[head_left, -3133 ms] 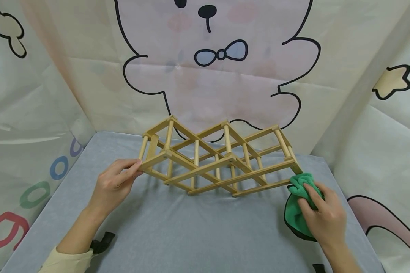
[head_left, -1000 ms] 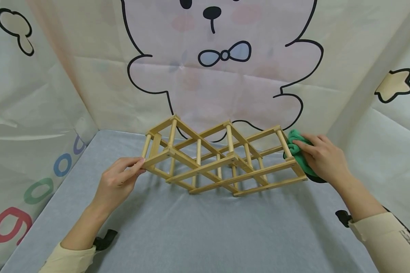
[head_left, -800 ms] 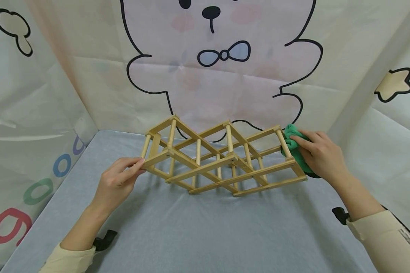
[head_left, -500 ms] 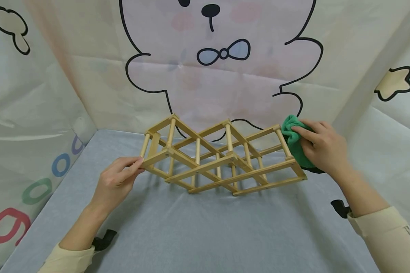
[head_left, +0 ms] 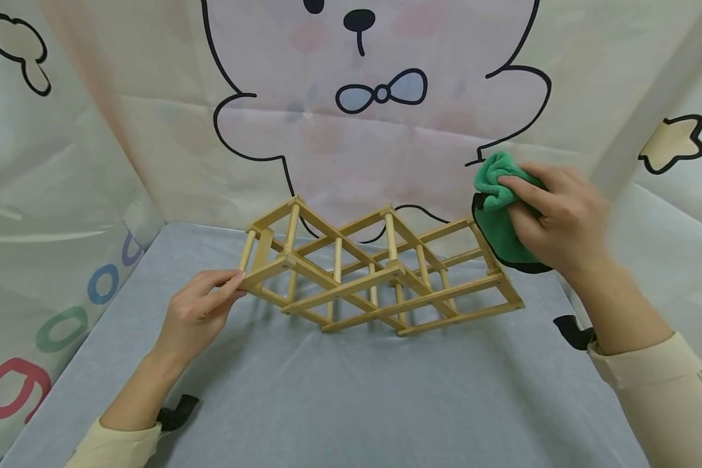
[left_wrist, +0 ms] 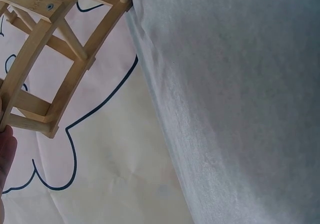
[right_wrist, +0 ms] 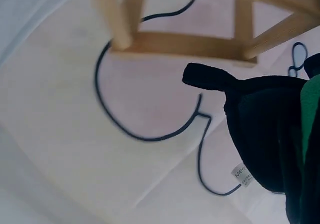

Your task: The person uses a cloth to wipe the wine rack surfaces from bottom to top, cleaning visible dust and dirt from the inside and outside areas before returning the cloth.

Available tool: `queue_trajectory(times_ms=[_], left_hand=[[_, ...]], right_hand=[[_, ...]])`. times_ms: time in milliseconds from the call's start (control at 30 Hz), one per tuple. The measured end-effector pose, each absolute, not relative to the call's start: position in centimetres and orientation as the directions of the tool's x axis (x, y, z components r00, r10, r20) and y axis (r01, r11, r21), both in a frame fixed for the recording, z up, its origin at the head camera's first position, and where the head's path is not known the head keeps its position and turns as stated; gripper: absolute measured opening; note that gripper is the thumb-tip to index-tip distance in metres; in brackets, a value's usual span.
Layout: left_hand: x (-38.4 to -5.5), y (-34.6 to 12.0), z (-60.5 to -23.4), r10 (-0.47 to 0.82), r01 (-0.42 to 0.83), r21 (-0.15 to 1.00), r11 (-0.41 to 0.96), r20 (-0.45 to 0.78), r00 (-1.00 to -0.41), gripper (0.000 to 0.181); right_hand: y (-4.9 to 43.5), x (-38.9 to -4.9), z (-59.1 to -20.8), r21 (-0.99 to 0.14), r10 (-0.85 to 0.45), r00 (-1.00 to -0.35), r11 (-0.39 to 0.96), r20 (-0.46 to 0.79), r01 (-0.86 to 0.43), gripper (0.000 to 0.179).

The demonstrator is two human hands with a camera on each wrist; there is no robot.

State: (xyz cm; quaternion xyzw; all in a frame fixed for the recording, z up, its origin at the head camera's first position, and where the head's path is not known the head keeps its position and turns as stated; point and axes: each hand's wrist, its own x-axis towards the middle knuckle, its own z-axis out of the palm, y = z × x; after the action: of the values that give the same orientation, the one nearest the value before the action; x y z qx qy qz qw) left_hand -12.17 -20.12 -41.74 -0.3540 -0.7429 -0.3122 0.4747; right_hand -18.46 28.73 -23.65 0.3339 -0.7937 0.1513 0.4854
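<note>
A latticed wooden folding rack [head_left: 393, 270] stands tilted on the grey-blue cloth surface, its slats joined by round dowels. My left hand [head_left: 195, 312] pinches its left end between thumb and fingers; in the left wrist view that end of the rack [left_wrist: 69, 92] shows with part of the hand [left_wrist: 6, 154] at the edge. Bunched in my right hand [head_left: 564, 218] is a green cleaning cloth [head_left: 503, 231] with black edging, raised at the rack's upper right end. The right wrist view shows the cloth's dark side [right_wrist: 265, 129] close to the rack; contact is unclear.
A grey-blue covered table [head_left: 351, 403] lies beneath the rack. Cartoon-printed fabric backdrop [head_left: 169, 130] hangs behind it and along both sides. Black straps [head_left: 177, 413] stick out from both wrists.
My right hand has carried the green cloth from the rack's lower right corner up along its right end, and now above it. The left hand and rack have stayed nearly still.
</note>
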Motion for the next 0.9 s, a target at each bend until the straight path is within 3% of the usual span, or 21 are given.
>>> queue_trajectory(times_ms=[167,367,667,900], left_hand=[[-12.3,-20.1,-41.8,0.228,0.826,0.128,0.548,0.928,-0.295,0.033],[-12.3,-20.2,-41.8,0.236,0.826,0.12,0.551,0.927,-0.292,0.032],[-12.2,-20.3,-41.9,0.233,0.825,0.135,0.549,0.923,-0.306,0.032],[-12.2,-20.3,-41.9,0.231,0.824,0.141,0.548,0.922,-0.311,0.032]], right_hand=[[26.6,-18.8,-23.7,0.082,-0.416,-0.294,0.682,0.86,-0.726,0.026],[24.4,-19.2,-24.7,0.107,-0.517,-0.324,0.641,0.793,-0.76,0.028],[22.5,-19.7,-27.0,0.075,-0.649,-0.467,0.627,0.601,-0.775,0.036],[22.3,-20.2,-28.4,0.065,-0.676,-0.518,0.638,0.524,-0.767,0.037]])
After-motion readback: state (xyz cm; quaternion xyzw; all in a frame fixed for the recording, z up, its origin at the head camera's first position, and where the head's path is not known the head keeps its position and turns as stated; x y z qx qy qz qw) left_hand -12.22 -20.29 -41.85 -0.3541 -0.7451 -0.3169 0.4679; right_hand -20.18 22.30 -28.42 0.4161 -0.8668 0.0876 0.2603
